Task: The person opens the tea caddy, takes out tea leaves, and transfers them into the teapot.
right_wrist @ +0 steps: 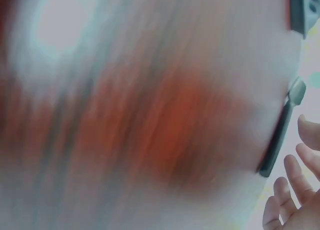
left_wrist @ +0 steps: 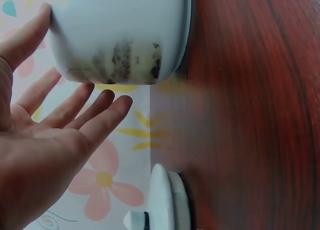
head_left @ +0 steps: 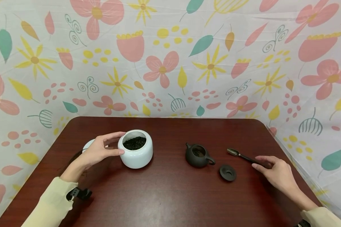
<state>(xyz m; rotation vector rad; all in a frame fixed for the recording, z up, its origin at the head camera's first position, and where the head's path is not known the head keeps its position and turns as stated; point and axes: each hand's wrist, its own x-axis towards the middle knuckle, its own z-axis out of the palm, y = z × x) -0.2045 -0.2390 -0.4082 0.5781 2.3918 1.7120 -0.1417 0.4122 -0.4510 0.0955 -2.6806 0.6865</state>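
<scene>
Jar [head_left: 140, 157]: white, glossy, squat and rounded, wide mouth uncovered. Upright on the left half of the worktop [head_left: 164, 195]. Dark, loose leaves [head_left: 134, 143] visible inside, below the rim. Left wrist view shows a dark-mottled patch on its side; print or reflection, can't tell.

Scoop [right_wrist: 277, 138]: slim, long dark handle, small metallic-looking bowl. Lying on the right part of the worktop, well apart from the jar. Bowl end points left and away, handle runs right and nearer.

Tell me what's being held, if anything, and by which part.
Nothing looks gripped: the left hand lies outstretched against the upper side of the white jar, and the right hand is beside the scoop handle.
</scene>
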